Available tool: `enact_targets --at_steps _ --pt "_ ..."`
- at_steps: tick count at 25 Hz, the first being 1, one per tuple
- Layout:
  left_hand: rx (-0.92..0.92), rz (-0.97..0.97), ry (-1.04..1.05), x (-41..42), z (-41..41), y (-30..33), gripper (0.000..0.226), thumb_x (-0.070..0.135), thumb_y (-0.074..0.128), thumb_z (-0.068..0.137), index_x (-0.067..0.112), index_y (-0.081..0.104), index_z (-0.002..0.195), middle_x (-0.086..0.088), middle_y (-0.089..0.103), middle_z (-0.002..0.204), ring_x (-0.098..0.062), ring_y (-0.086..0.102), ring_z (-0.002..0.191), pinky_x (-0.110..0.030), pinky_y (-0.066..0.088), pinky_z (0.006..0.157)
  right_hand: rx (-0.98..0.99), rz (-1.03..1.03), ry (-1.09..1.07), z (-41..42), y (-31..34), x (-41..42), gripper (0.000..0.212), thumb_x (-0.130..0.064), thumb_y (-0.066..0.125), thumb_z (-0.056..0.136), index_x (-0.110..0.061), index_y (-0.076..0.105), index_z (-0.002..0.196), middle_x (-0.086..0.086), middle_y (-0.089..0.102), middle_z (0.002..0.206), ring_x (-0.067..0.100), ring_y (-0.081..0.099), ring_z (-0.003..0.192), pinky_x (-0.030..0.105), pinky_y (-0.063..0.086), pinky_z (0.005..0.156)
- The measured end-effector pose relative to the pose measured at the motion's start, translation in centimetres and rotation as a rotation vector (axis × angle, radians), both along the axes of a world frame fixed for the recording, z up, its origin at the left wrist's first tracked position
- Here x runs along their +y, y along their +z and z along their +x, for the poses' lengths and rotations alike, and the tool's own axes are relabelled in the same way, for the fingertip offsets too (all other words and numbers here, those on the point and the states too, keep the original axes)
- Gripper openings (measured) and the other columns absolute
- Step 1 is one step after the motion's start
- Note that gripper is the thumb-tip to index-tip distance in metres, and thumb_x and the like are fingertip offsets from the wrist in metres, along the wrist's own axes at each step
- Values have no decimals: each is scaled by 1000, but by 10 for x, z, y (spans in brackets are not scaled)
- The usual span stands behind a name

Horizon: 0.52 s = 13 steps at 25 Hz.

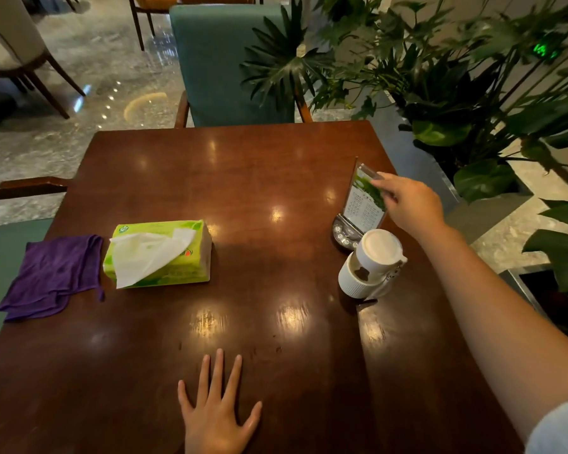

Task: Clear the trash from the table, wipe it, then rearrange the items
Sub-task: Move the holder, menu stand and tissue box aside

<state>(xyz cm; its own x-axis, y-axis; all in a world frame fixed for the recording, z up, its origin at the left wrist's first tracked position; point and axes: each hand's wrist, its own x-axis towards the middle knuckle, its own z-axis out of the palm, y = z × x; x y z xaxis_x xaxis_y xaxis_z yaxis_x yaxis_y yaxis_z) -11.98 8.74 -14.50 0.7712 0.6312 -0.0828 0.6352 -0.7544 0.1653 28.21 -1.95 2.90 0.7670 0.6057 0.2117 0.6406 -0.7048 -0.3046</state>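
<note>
Head view, one frame.

1. Table (243, 178): dark red-brown wood with a glossy top that shows several lamp reflections. A few small dark specks lie near its 6 o'clock edge, just beyond the left fingertips.

2. Cloth (51, 276): purple, loosely folded, flat on the table at 9 o'clock, its outer corner at the table edge.

3. Tissue pack (159, 253): green soft pack, lying flat just beside the cloth on its 3 o'clock side. A white tissue sticks out of the top slot and drapes toward 7 o'clock.

4. Sign (363, 201): clear upright stand with a printed card, green at its top, on a dark rounded base with small buttons. It stands at the table's 2 o'clock.

5. Cup (369, 262): white, ribbed, with a white lid, tilted in this wide view. It stands just beside the sign base, at the base's 5 o'clock, and I cannot tell whether the two touch.

6. Right hand (410, 203): arm reaching across from 4 o'clock, with thumb and fingers pinched on the sign's upper edge.

7. Left hand (215, 411): palm down on the table at 6 o'clock, fingers spread, holding nothing.

8. Surroundings: teal chair (223, 60) at 12 o'clock, leafy plants (440, 77) from 1 to 3 o'clock, pale marble floor (95, 60) at 10 to 11 o'clock.
</note>
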Motion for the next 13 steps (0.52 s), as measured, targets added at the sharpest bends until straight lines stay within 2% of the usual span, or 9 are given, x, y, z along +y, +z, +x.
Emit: enact_targets --at_steps 2,4,7,10,13 --pt "-1 -3 2 0 0 0 83 71 41 64 27 50 133 -7 43 143 -9 -15 143 -68 30 93 -42 -178 27 2 0 -4 42 -31 58 90 -25 51 130 1 39 148 23 32 136 48 30 106" --pt "6 -12 1 0 0 0 83 72 42 65 28 47 135 -6 40 144 -9 -15 143 -68 28 95 8 -231 -1 -1 -1 -8 49 -44 57 87 -28 47 133 1 24 155 22 17 142 53 17 111" --pt "23 -37 -6 -2 -2 0 82 72 41 69 30 39 140 -4 33 149 -10 -15 143 -66 19 102 67 -262 -76 -10 -1 -7 51 -50 55 87 -32 45 133 2 13 157 20 6 144 58 5 111" --pt "25 -44 -25 -3 -5 1 80 71 40 73 32 35 142 -4 30 152 -15 -8 144 -59 3 108 -55 -135 -112 -27 1 6 46 -44 59 85 -27 52 127 8 25 153 24 13 143 60 4 110" --pt "44 -40 -39 -3 -7 2 80 71 40 75 30 34 143 -5 28 153 -21 1 143 -56 -2 108 -143 93 -31 -70 -6 39 38 -33 65 82 -18 61 116 13 44 141 31 33 134 58 17 109"
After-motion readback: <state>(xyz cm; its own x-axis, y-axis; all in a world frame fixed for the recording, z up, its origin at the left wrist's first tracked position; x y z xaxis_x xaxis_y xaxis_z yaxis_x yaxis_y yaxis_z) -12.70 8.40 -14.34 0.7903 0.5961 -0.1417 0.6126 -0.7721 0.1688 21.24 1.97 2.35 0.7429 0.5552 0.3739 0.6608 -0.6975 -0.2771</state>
